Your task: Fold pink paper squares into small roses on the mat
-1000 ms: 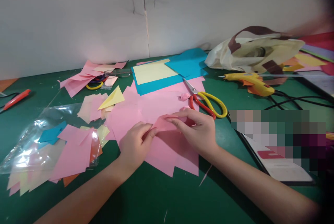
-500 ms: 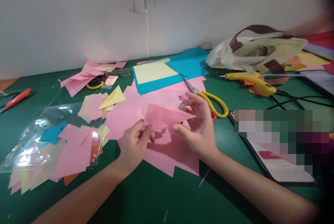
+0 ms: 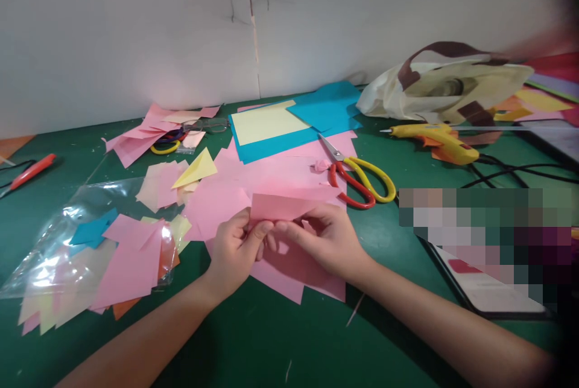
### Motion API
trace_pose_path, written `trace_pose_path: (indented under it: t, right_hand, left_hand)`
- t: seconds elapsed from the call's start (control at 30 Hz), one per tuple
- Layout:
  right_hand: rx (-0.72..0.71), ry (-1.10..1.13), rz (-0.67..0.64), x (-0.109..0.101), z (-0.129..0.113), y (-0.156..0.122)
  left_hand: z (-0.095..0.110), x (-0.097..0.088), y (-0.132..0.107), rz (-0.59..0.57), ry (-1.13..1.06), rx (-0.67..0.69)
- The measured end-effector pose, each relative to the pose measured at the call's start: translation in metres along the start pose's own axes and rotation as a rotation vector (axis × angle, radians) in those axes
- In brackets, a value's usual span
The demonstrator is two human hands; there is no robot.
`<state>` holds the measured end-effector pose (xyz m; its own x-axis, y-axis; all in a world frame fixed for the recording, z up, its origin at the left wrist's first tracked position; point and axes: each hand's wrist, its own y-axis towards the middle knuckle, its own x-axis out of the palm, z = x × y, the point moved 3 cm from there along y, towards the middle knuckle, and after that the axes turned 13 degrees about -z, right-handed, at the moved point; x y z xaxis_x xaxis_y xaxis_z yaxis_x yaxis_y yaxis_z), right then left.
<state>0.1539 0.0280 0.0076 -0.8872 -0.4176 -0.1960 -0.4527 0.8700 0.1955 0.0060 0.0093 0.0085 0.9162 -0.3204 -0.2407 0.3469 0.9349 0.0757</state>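
Note:
A small piece of pink paper [image 3: 283,206] is held up between both hands at the middle of the view. My left hand [image 3: 235,249] pinches its lower left edge between thumb and fingers. Along the same lower edge, my right hand [image 3: 332,240] grips it with the thumb in front and fingers behind, the thumb tips nearly meeting. Larger pink sheets [image 3: 217,189] lie on the green table under the hands. Scissors [image 3: 357,180] with one red and one yellow handle rest just beyond my right hand, beside a small pink curled paper piece [image 3: 322,165].
At left lies a clear plastic bag [image 3: 58,243] with coloured paper pieces. Blue sheets [image 3: 266,149] and a pale yellow sheet [image 3: 271,124] sit at the back. A yellow glue gun [image 3: 441,137], a cloth bag [image 3: 384,95] and a tablet-like device [image 3: 502,297] are on the right.
My right hand has come left and closed from a spread pose onto the paper's lower edge. The pink paper is tilted lower, and the red scissor handle now shows.

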Motion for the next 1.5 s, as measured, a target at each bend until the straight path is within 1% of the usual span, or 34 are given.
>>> trace_pose_path:
  t: [0.1, 0.2, 0.33, 0.4, 0.43, 0.5, 0.53, 0.6, 0.7, 0.73, 0.77, 0.8, 0.93, 1.07, 1.17, 1.2, 1.23, 1.27, 1.3, 1.33, 1.37, 1.43, 1.5]
  right_hand:
    - [-0.047, 0.017, 0.211, -0.008, 0.002, -0.001]
    - [-0.076, 0.080, 0.351, -0.015, 0.006, 0.000]
    - [-0.074, 0.191, 0.559, -0.029, 0.018, 0.002]
    - [-0.100, 0.251, 0.638, -0.035, 0.024, 0.004]
    - [-0.101, 0.270, 0.645, -0.036, 0.026, 0.005]
    - [-0.093, 0.271, 0.562, -0.035, 0.026, 0.008]
    - [-0.086, 0.259, 0.478, -0.032, 0.025, 0.009]
    - [-0.056, 0.237, 0.273, -0.023, 0.021, 0.009]
    - [-0.058, 0.140, -0.068, -0.009, 0.013, 0.006]
    - [-0.040, 0.089, -0.123, -0.006, 0.012, 0.005]
    - [-0.020, 0.038, -0.137, -0.005, 0.011, 0.004]
    - [0.000, -0.006, -0.110, -0.005, 0.011, 0.003]
    - [0.017, -0.084, 0.091, -0.008, 0.011, -0.001]
    - [0.014, -0.075, 0.208, -0.010, 0.013, -0.003]
    - [0.036, 0.009, 0.396, -0.021, 0.018, -0.002]
    - [0.062, 0.046, 0.514, -0.027, 0.020, -0.002]
    - [0.066, 0.067, 0.586, -0.031, 0.021, -0.002]
    - [0.072, 0.073, 0.588, -0.033, 0.022, 0.000]
    - [0.076, 0.071, 0.560, -0.033, 0.021, 0.001]
    - [0.092, 0.055, 0.496, -0.032, 0.021, 0.003]
    - [0.097, 0.030, 0.400, -0.029, 0.020, 0.004]
    - [0.075, -0.043, 0.245, -0.021, 0.016, 0.004]
    - [0.077, -0.113, 0.173, -0.016, 0.014, 0.003]
  left_hand:
    - [-0.002, 0.000, 0.001, 0.007, -0.071, -0.063]
    - [-0.003, 0.000, 0.002, 0.014, -0.098, -0.117]
    - [-0.004, -0.002, 0.003, 0.048, -0.094, -0.148]
    - [-0.003, -0.004, 0.004, 0.079, -0.100, -0.138]
    - [-0.003, -0.004, 0.005, 0.089, -0.107, -0.130]
    - [-0.002, -0.005, 0.005, 0.095, -0.119, -0.115]
    - [-0.002, -0.004, 0.005, 0.087, -0.122, -0.116]
    - [-0.003, -0.003, 0.004, 0.062, -0.123, -0.129]
    - [-0.004, 0.000, 0.002, -0.010, -0.099, -0.162]
    - [-0.005, 0.001, 0.002, -0.036, -0.084, -0.168]
    - [-0.005, 0.001, 0.002, -0.058, -0.070, -0.172]
    - [-0.006, 0.002, 0.002, -0.071, -0.059, -0.177]
    - [-0.006, 0.002, 0.002, -0.055, -0.071, -0.198]
    - [-0.005, 0.002, 0.001, -0.041, -0.113, -0.191]
    - [-0.005, 0.000, 0.001, 0.012, -0.142, -0.183]
    - [-0.005, -0.002, 0.001, 0.046, -0.145, -0.179]
    - [-0.005, -0.003, 0.001, 0.083, -0.143, -0.169]
    - [-0.005, -0.005, 0.001, 0.115, -0.142, -0.159]
    - [-0.005, -0.006, 0.001, 0.136, -0.144, -0.149]
    - [-0.005, -0.006, 0.001, 0.148, -0.154, -0.139]
    - [-0.005, -0.006, 0.001, 0.143, -0.172, -0.130]
    - [-0.005, -0.005, 0.002, 0.099, -0.215, -0.117]
    - [-0.005, -0.003, 0.003, 0.026, -0.215, -0.122]
